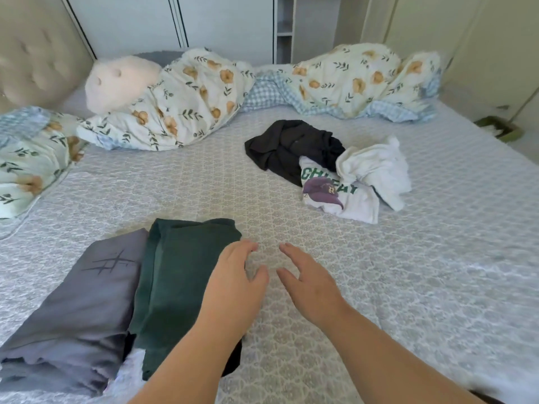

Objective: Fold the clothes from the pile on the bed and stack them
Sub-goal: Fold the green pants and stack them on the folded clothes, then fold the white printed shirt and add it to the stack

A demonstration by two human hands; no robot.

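Reaching out, your left hand (233,282) and right hand (306,282) are wide, holding nothing. Pile (329,167) sits centre-right on the bed (437,258): soft, light, floppy. Likely best to pinch the white shirt (376,167) at its shoulders.

folded green garment (180,290), unfolded pile (326,167), bed (437,272)

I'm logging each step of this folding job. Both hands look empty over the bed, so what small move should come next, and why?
Probably reach forward to the unfolded pile and take the crumpled white garment lying on top. The left hand and right hand hover open, holding nothing, and the folded dark green garment already lies flat beside the folded grey one.
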